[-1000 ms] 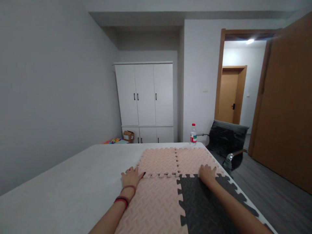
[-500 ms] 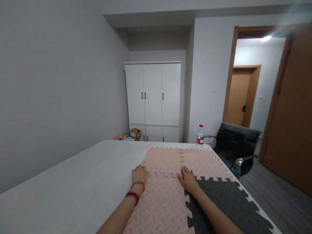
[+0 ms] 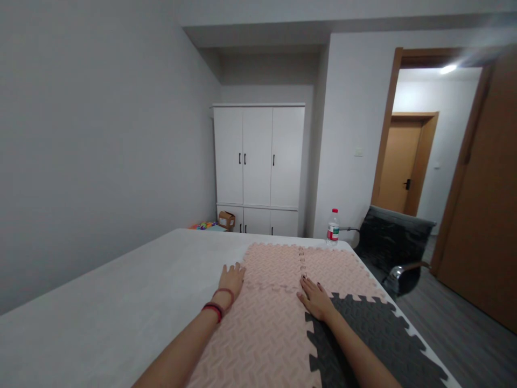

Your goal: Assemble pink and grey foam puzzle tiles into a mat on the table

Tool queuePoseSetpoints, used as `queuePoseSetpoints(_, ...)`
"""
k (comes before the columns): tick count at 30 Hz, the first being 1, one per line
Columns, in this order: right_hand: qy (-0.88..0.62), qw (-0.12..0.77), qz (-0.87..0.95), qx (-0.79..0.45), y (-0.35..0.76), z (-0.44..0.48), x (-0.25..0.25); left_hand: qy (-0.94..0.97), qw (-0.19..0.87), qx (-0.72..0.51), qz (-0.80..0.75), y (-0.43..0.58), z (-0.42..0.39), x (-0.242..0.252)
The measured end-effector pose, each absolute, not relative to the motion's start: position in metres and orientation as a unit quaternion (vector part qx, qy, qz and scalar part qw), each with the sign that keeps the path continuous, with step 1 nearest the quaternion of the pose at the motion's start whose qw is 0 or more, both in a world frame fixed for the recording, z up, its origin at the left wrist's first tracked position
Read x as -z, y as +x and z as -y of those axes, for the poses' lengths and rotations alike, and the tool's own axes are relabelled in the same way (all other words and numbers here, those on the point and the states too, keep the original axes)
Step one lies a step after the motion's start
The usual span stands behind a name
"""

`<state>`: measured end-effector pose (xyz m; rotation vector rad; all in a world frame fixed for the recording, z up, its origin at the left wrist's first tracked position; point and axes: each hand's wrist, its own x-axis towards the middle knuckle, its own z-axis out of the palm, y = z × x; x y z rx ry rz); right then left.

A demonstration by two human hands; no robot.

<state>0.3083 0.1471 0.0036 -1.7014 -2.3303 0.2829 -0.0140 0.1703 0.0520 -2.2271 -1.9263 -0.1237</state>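
Observation:
Several interlocking foam mats lie on a white table (image 3: 133, 291). The near pink foam mat (image 3: 258, 334) joins two more pink mats behind it, the far left mat (image 3: 272, 264) and the far right mat (image 3: 339, 267). To its right is a dark grey foam mat (image 3: 375, 334) with a toothed edge. My left hand (image 3: 231, 279), with red bands at the wrist, rests flat with fingers spread at the left edge of the pink mats. My right hand (image 3: 316, 297) presses flat near the corner where the mats meet, fingers apart.
A water bottle (image 3: 333, 227) with a red cap stands at the table's far right corner. Beyond the right edge is a black chair (image 3: 391, 242). A white cabinet (image 3: 258, 161), a cardboard box (image 3: 226, 220) and an open wooden door (image 3: 484, 205) are farther off.
My left hand has moved slightly forward along the mat's left edge, and its fingers have spread. My right hand stays almost in place with its fingers a little farther apart. The camera view has shifted slightly.

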Motion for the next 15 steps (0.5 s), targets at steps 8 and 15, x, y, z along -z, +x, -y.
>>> queuePoseSetpoints(8, -0.570, 0.139, 0.804, -0.099, 0.309, -0.149, -0.001, -0.841, -0.022, 0.027, 0.539, 0.072, -0.182, -0.024)
queuePoseSetpoints(15, -0.550, 0.128, 0.817, -0.116, 0.333, -0.162, -0.016, -0.826, -0.064, 0.006, 0.561, 0.082, -0.193, -0.009)
